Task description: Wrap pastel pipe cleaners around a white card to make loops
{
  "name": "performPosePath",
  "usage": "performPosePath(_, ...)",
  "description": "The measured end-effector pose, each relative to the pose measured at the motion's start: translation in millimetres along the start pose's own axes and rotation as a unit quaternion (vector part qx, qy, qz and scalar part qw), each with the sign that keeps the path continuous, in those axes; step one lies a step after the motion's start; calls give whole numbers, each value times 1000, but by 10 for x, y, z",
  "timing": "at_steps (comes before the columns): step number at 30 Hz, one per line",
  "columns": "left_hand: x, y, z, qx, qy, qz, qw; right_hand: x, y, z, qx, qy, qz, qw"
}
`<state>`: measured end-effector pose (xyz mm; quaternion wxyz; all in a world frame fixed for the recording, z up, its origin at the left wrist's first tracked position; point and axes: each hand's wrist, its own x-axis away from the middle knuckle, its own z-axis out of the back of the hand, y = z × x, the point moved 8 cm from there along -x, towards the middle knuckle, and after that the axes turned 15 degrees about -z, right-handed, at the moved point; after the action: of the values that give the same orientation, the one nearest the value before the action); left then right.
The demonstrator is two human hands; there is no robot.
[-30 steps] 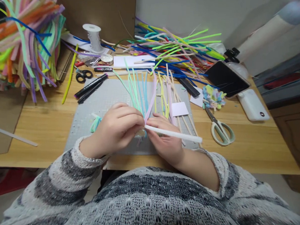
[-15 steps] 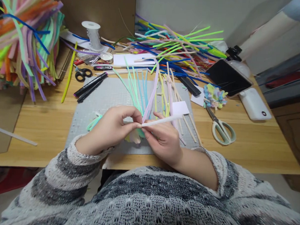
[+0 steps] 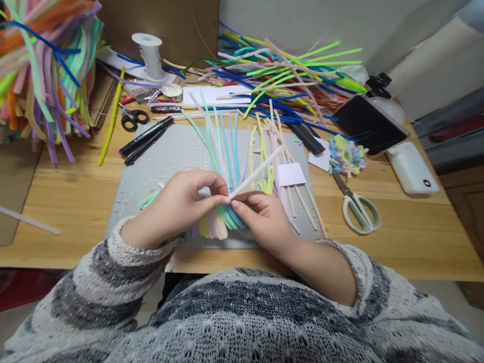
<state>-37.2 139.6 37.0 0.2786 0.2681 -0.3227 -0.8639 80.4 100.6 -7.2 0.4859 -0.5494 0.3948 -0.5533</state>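
Observation:
Thumb and fingers of my left hand (image 3: 193, 198) pinch the near end of a white pipe cleaner (image 3: 258, 171) and a lilac one beside it. My right hand (image 3: 268, 217) is closed at the same spot, thumb tip against forefinger on the white pipe cleaner's lower end. That pipe cleaner slants up to the right. Beneath the fingertips lie looped pastel pipe cleaners (image 3: 214, 226) in cream, green and blue. Green and blue pipe cleaners (image 3: 225, 138) stretch away over the grey cutting mat (image 3: 147, 156). Yellow pipe cleaners (image 3: 268, 174) lie right of them.
A large pipe-cleaner bundle (image 3: 42, 60) stands at the left. Black markers (image 3: 147, 140) and small scissors (image 3: 134, 119) lie left of the mat. At right are larger scissors (image 3: 359, 208), a phone (image 3: 368, 125) and a white power bank (image 3: 413, 167). Loose pipe cleaners (image 3: 287, 71) pile up behind.
The white pipe cleaner has swung to point more steeply upward. The lilac one has tipped left. My right hand has turned, its fingers now curled closer, and more of the pastel loops show.

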Motion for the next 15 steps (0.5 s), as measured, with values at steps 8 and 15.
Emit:
performPosePath(8, -7, -73, -57, -48, -11, 22, 999, -135, 223, -19, -110, -29, -121, 986)
performPosePath(15, 42, -227, -228, 0, -39, 82, 996, -198, 315, 19, -131, -7, -131, 983)
